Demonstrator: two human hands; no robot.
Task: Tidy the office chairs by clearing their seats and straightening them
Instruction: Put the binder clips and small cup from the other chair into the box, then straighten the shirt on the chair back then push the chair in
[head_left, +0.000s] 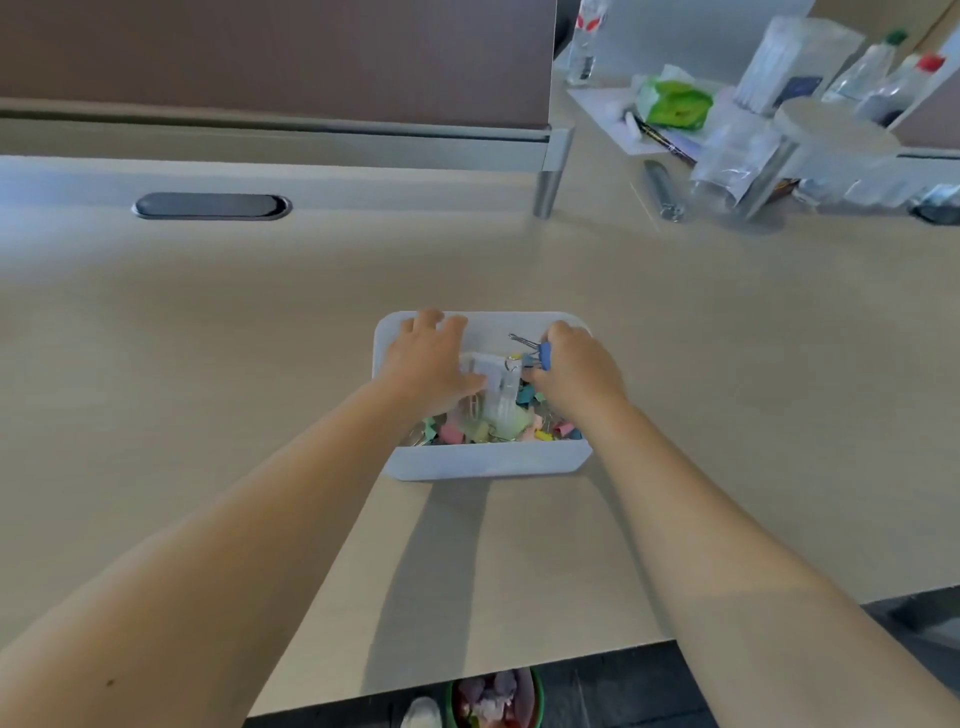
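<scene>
Desk surface: a pale beige wood-look desk (260, 364) fills most of the view, its near edge cutting diagonally across the lower right.
Divider: a brown partition panel (270, 52) stands along the far edge on a grey rail, with a metal post (550, 176) at its right end.
Cable port: a dark oval grommet (210, 206) sits in the desk just before the divider.
Bin: a white plastic bin (483, 460) rests on the desk at centre, holding pastel binder clips (457, 431) and small clear packets.
Left hand (431, 364): reaches into the bin's left side, fingers spread over the far rim and contents; what it holds, if anything, cannot be told.
Right hand (576, 369): inside the bin's right side, fingers curled, pinching a blue binder clip (543, 356).
Far right clutter: clear plastic bottles (878, 78), a green tissue pack (675, 101), clear bags and pens, well apart from the bin.
Floor: dark floor (909, 623) beyond the desk edge; a green-rimmed waste bin (496, 699) below.
Chairs: out of view.
</scene>
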